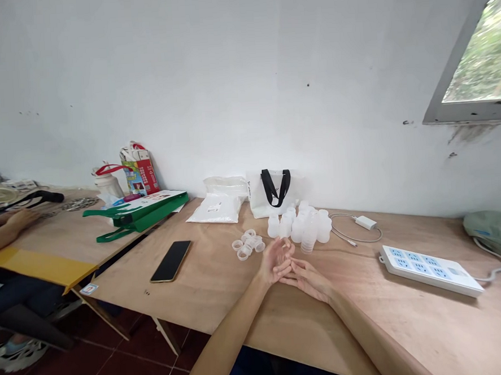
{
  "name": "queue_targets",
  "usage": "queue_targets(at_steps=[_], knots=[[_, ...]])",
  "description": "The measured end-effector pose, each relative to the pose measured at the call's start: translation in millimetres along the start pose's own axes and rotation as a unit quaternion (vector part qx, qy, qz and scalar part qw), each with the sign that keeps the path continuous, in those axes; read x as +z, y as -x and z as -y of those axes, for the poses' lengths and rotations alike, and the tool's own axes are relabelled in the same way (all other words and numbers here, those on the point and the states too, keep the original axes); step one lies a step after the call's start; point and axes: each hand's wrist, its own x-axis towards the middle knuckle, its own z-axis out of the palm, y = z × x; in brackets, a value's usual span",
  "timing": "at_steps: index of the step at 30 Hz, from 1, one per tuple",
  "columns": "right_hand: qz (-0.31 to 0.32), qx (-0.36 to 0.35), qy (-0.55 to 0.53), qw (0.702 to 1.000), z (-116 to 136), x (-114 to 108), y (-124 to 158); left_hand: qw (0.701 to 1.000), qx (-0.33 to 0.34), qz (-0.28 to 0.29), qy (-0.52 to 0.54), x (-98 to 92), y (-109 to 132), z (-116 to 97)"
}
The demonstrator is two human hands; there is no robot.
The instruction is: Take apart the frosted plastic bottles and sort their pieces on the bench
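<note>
My left hand [275, 262] is curled above the table, its thumb and forefinger bent into a loop. My right hand [309, 279] meets it from the right, with its fingertips pressed together against the left fingers. Anything between them is too small or too clear to make out. Just beyond my hands stands a cluster of frosted white plastic bottles [297, 224]; a ribbed, clearer one [308, 239] is at its front. Left of my hands lies a loose group of translucent plastic rings or caps [247, 245].
A phone [171, 261] lies at left. Behind are a white plastic packet [216, 207] and a white bag [257, 201] with black handles. A charger [366, 222] and power strip [429, 270] are right. Another person's hand [22, 218] rests at the neighbouring table.
</note>
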Motion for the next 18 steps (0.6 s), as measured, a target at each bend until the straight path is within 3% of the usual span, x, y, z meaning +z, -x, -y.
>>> queue_targets(at_steps=[3, 11, 18], knots=[[0.004, 0.018, -0.005, 1.0, 1, 0, 1, 1.0, -0.012, 0.01, -0.002, 6.1, 2, 0], [-0.005, -0.014, 0.056, 0.998, -1, 4, -4, 0.99, -0.023, 0.019, -0.135, 10.9, 4, 5], [-0.045, -0.022, -0.012, 0.999, -3, 3, -2, 0.999, -0.038, 0.004, -0.029, 0.0, -1, 3]])
